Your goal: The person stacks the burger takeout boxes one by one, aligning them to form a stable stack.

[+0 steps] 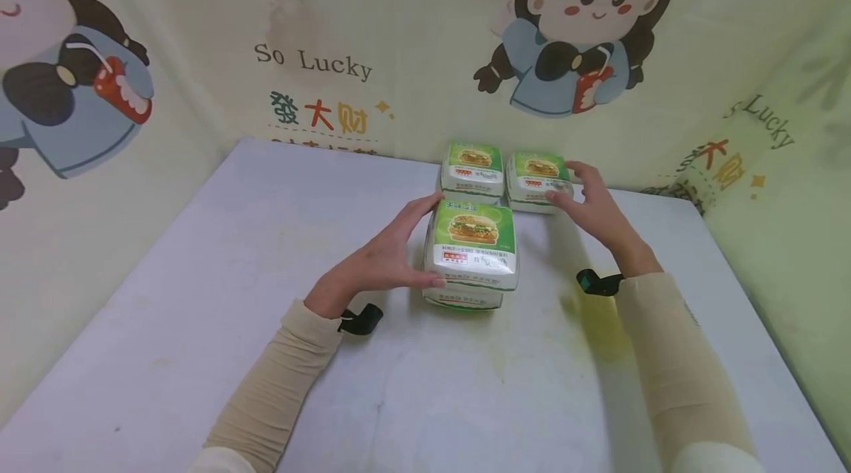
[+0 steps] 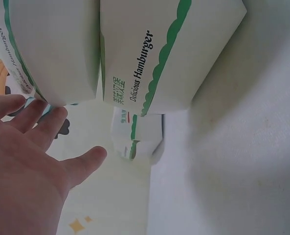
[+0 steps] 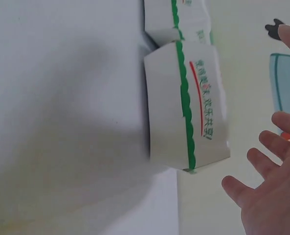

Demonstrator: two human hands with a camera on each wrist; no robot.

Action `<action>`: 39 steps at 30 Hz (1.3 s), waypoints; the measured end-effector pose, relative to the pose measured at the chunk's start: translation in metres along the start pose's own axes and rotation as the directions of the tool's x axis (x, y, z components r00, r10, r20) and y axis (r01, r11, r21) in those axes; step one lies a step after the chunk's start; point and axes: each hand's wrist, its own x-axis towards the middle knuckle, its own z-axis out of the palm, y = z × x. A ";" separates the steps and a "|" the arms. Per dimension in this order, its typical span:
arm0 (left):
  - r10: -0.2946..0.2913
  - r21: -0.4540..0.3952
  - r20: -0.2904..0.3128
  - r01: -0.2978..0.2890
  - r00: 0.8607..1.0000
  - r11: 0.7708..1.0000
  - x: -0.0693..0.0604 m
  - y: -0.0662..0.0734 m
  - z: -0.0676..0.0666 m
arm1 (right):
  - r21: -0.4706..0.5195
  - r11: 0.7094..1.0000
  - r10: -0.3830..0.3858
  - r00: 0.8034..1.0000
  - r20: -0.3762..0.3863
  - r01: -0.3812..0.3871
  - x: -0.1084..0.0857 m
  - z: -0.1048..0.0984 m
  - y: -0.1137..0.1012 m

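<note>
Two white-and-green paper hamburger boxes are stacked mid-table: the upper box (image 1: 472,244) sits slightly askew on the lower box (image 1: 462,298). My left hand (image 1: 382,255) is at the stack's left side, fingers spread toward the upper box. In the left wrist view its fingertips reach that box's lower edge, perhaps touching; the thumb stands clear. My right hand (image 1: 595,207) is beside the back right hamburger box (image 1: 538,181). In the right wrist view, the spread fingers (image 3: 262,164) are apart from this box (image 3: 184,107).
Another hamburger box (image 1: 472,171) stands behind the stack, close beside the back right one. A printed curtain (image 1: 412,29) hangs along the back edge of the white table (image 1: 199,310). Each wrist wears a small black camera.
</note>
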 end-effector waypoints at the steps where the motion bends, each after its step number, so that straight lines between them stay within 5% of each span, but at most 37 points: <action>1: 0.000 0.000 0.001 0.000 1.000 1.000 0.000 -0.001 0.000 | -0.006 1.000 0.011 1.000 0.006 -0.011 0.003 0.000 0.002; 18: -0.024 -0.003 0.003 0.024 1.000 1.000 0.001 -0.003 0.000 | -0.105 0.991 0.099 0.988 0.121 -0.086 0.049 0.000 0.014; 30: -0.036 0.015 -0.010 0.036 0.999 0.999 0.001 -0.003 0.001 | -0.249 0.966 0.107 0.985 0.132 -0.072 0.051 0.000 0.019; 39: -0.054 0.006 -0.008 0.054 0.998 0.998 0.001 -0.004 0.001 | -0.180 0.980 0.111 0.980 0.165 -0.081 0.048 -0.001 0.022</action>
